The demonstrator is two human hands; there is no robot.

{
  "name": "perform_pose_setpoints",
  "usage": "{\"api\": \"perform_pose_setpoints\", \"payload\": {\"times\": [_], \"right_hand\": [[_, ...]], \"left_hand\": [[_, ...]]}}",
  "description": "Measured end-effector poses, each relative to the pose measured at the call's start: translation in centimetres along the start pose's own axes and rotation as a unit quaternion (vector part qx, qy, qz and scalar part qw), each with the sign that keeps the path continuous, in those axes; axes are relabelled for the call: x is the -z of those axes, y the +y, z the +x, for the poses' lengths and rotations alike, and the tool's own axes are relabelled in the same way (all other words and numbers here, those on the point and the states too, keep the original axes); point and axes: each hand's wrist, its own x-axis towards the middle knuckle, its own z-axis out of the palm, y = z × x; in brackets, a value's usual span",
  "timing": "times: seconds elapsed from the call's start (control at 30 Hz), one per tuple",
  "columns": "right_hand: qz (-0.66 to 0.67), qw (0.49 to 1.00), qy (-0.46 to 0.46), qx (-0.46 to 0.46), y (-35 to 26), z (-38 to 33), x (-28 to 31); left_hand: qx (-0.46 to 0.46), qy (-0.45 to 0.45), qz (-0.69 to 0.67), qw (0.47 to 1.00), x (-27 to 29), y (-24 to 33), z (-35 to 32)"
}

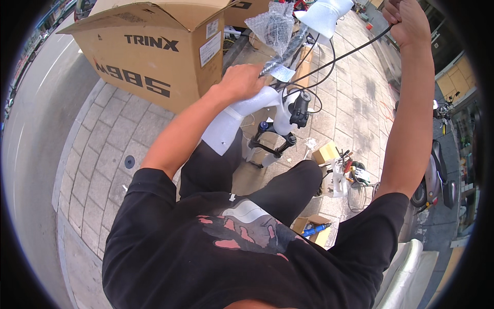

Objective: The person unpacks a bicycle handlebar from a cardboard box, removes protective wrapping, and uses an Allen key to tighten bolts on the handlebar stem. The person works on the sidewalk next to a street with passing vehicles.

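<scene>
Far left, the big cardboard box (149, 56) has its top flaps left up, so it'd be guessed that unpacking is at least underway. Next to it, the white foam (224, 131) hasn't been stripped off yet. The left hand (241, 81) is curled narrow at the lower end of a bar in clear wrap (294, 44). The bike (283, 123) is stood between the person's knees, just right of that hand, with its fork (267, 147) down and black stem (299, 110) on top. No wheel can be seen in the fork, so plenty seems left to be done. More foam (324, 18) is left on at the top, and the tools (355, 170) are spread on the paving to the right. Far right, the black cable (350, 50) is gripped in the right hand (409, 23), which is raised high and balled up tight; routing looks unfinished, tbh.

As for what can't be made out: the box's inside is mostly hidden by its flaps. Whether the left fingers are closed on the bar, the foam or both can't be told, since the fingertips are covered. The fork's lower ends are hard to read. The cables' far ends get lost in the wrap, and the cable's tip is hidden by the right fist, which is nearly cut off at the top.
</scene>
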Motion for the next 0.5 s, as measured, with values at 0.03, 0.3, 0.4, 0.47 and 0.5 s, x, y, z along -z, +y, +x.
{"api": "perform_pose_setpoints", "payload": {"times": [0.03,0.3,0.4,0.47,0.5], "right_hand": [[-0.050,0.999,0.000,-0.001,-0.4,0.0,0.4],[-0.315,0.942,-0.074,-0.087,-0.7,-1.8,1.3],[-0.367,0.927,-0.080,-0.016,0.9,-1.4,1.7],[-0.398,0.911,-0.108,0.003,1.0,-1.0,1.4],[-0.430,0.892,-0.137,-0.006,0.5,-0.6,1.3]], "left_hand": [[0.016,0.002,-0.020,1.000,0.0,-0.4,-0.1],[0.014,-0.022,-0.129,0.991,1.8,-5.9,1.1],[-0.003,0.008,-0.142,0.990,1.8,-5.2,0.4],[-0.016,0.044,-0.146,0.988,1.4,-5.5,0.2],[-0.030,0.069,-0.147,0.986,0.4,-6.3,0.2]]}}
